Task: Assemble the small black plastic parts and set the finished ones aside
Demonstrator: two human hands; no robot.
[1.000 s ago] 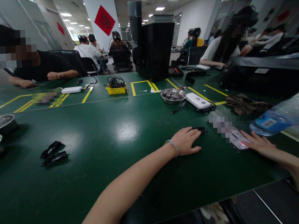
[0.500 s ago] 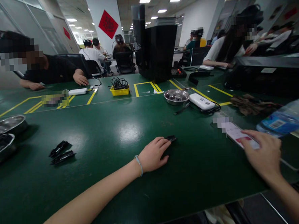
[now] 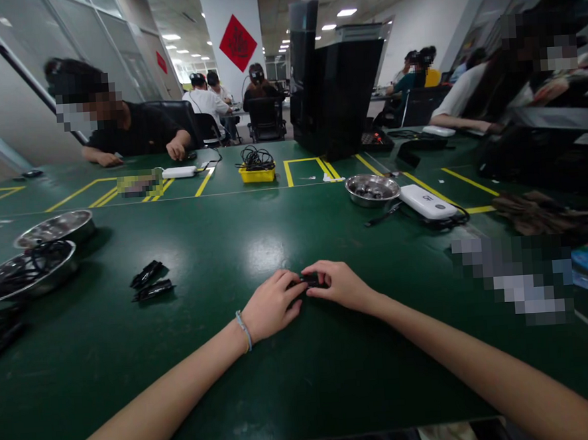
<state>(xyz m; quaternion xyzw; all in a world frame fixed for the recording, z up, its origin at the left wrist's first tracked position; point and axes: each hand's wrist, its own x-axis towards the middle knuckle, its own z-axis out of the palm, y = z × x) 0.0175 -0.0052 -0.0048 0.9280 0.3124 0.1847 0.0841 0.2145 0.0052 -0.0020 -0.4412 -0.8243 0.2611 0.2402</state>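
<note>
Here we see both hands meeting over the smooth, dark green tabletop (image 3: 264, 381), a little in from its near edge and about midway along it. The left hand (image 3: 269, 306), with a pale band at its wrist, curls its fingers and pinches one end of a small black plastic piece (image 3: 310, 280). The right hand (image 3: 342, 285) pinches the other end with thumb and fingertips. The piece sits low over the surface; we cannot tell whether it touches.

Around the hands the tabletop lies open on every side, with lamp glare on its sheen just beyond them.

Toward the left edge lie two slim black plastic clips (image 3: 148, 282), side by side and close together. Nearer that edge stand two shallow round steel bowls. The nearer steel bowl (image 3: 53, 274) holds a coil of black cable. What the farther steel bowl (image 3: 83, 231) holds we cannot make out.

Toward the far right a third round steel bowl (image 3: 372, 202) holds small dark parts. Just beside it lies a rounded white plastic box (image 3: 426, 202). Farther back, a yellow rectangular tray (image 3: 257, 176) carries tangled black cables.
</note>
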